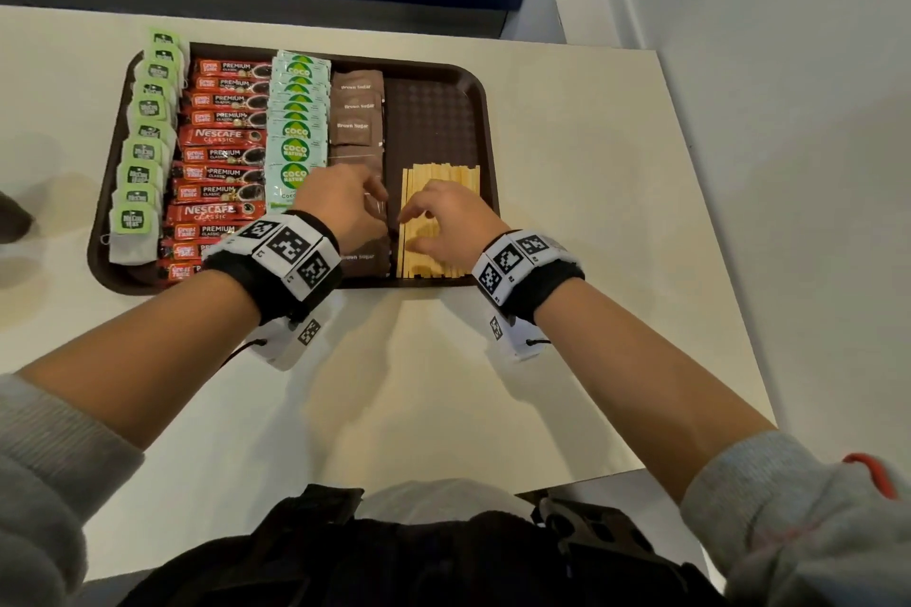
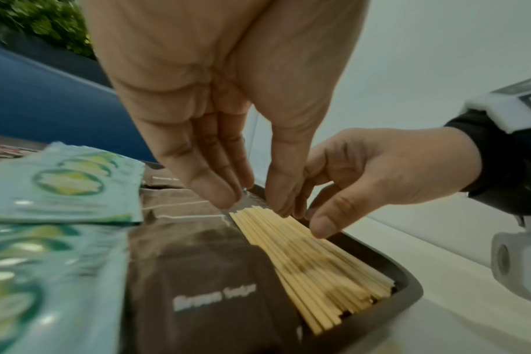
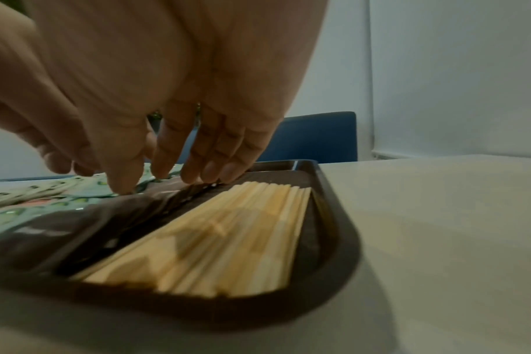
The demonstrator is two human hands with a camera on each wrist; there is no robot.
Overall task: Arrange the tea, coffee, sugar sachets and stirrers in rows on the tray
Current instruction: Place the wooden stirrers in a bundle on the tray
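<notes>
Brown plastic makes up your tray point(image 1: 475, 81), which sits on the pale tabletop point(image 1: 581, 192) and carries five columns running from the near rim to the far one; count them from your left — ten tea bags point(image 1: 143, 148) with green tags, overlapping and spilling over the left rim; about twelve red coffee sticks point(image 1: 224, 153), each lying crosswise with its long axis left to right; roughly ten pale green Coco Natura sachets point(image 1: 298, 128) shingled one over the next; brown sugar sachets point(image 1: 356, 113), of which four show plainly and the rest are hidden under your hands, so I cannot give a full count; and one flat bundle of wooden stirrers point(image 1: 441, 182), too many and too close to count.

The stirrers lie side by side in the near right part of the tray, long axis pointing away from you, near ends close to the near rim; the far right part of the tray floor is bare.

Your left hand point(image 1: 347, 207) hangs over the near brown sugar sachets, fingers straight and pointing down, its grip loose and holding nothing; your right hand point(image 1: 446, 227) hovers over the stirrers with fingers relaxed and spread — its grip holds nothing either, fingertips point(image 2: 321, 227) just at the sticks.
</notes>
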